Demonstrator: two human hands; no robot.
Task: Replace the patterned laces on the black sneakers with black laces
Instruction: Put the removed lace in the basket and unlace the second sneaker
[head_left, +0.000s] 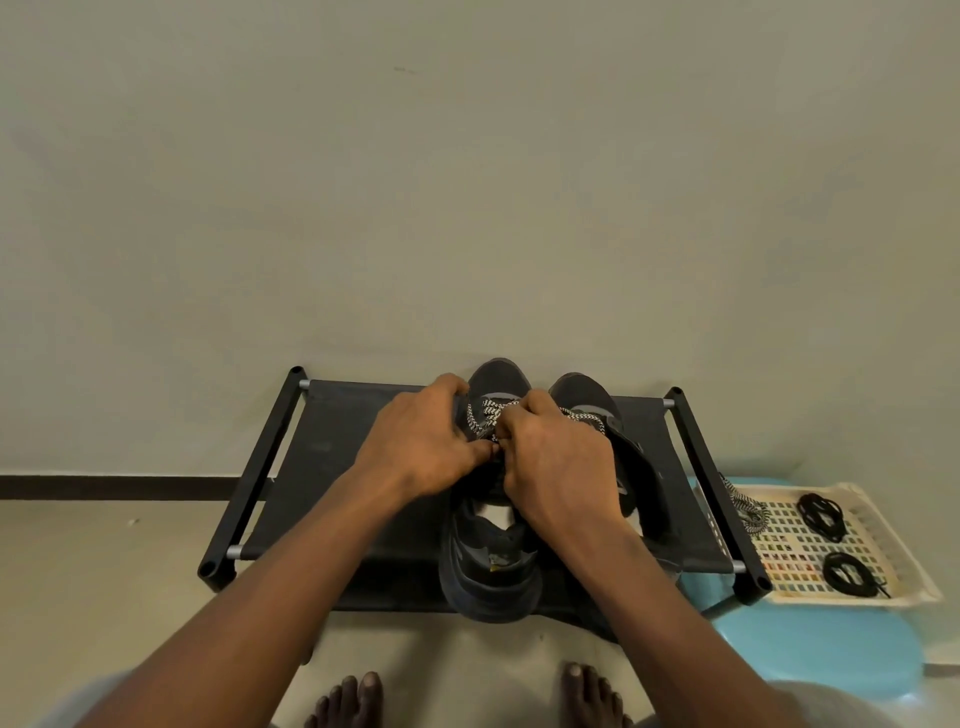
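Two black sneakers stand on a low black rack. The left sneaker points away from me and carries a black-and-white patterned lace. My left hand and my right hand meet over its laced part, fingers curled and pinching the patterned lace. The right sneaker lies partly behind my right hand; a patterned strand runs over it. Two coiled black laces lie in a cream tray at the right, beside a loose patterned lace.
The tray rests on a light blue stool right of the rack. A plain wall stands directly behind the rack. My bare feet are on the floor in front of it.
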